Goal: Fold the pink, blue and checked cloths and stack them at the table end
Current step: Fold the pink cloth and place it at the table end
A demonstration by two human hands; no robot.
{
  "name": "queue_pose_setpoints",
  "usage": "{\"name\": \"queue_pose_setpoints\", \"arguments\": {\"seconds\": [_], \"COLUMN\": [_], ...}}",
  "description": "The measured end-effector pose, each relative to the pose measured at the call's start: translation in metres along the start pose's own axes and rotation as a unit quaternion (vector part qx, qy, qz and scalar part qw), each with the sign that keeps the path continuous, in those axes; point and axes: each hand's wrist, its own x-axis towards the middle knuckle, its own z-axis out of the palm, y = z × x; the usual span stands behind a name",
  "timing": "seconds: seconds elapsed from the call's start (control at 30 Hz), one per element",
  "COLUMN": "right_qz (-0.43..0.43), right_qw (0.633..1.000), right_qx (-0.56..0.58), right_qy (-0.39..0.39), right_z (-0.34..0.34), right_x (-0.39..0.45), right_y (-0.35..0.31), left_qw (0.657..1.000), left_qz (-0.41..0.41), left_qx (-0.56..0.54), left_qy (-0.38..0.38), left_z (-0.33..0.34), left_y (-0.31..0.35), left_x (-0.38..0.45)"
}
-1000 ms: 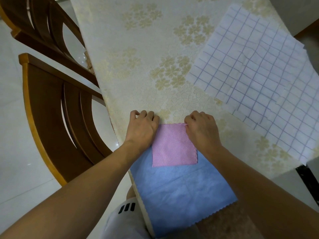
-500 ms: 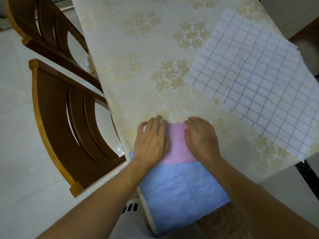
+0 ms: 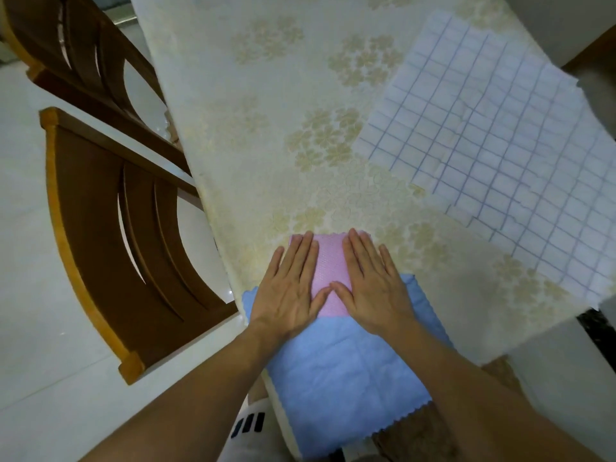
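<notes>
A small folded pink cloth [image 3: 328, 261] lies at the near end of the table, its lower part on top of a spread blue cloth [image 3: 336, 371] that hangs over the table's near edge. My left hand [image 3: 291, 291] and my right hand [image 3: 371, 285] press flat on the pink cloth, fingers straight, thumbs nearly meeting in the middle. A white cloth with blue checks [image 3: 500, 155] lies spread flat at the right, apart from both hands.
The table [image 3: 253, 105] wears a cream floral cover. Two brown wooden chairs, the nearer chair [image 3: 110, 228] and the farther chair [image 3: 76, 45], stand along its left side on a pale tiled floor. A dark object [image 3: 596, 331] shows beyond the right table corner.
Both hands went from curled fingers at the pink cloth's top corners to flat palms pressing on it. The view shifted slightly.
</notes>
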Motion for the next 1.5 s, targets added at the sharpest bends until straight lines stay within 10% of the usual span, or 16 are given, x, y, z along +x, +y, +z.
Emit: {"name": "queue_pose_setpoints", "arguments": {"seconds": [0.53,1.2,1.5], "right_qz": [0.275,0.403,0.473], "right_qw": [0.956,0.893,0.757], "right_qx": [0.094,0.176,0.45], "right_qy": [0.025,-0.094,-0.028], "right_z": [-0.057,-0.066,-0.097], "right_x": [-0.009,0.017,0.017], "right_y": [-0.003,-0.025,-0.027], "left_qw": [0.936,0.906,0.856], "left_qz": [-0.304,-0.343,-0.35], "left_qx": [-0.176,-0.249,-0.382], "left_qy": [0.016,0.001,-0.017], "left_z": [-0.063,-0.061,-0.072], "left_y": [0.019,0.021,0.021], "left_x": [-0.013,0.003,0.008]}}
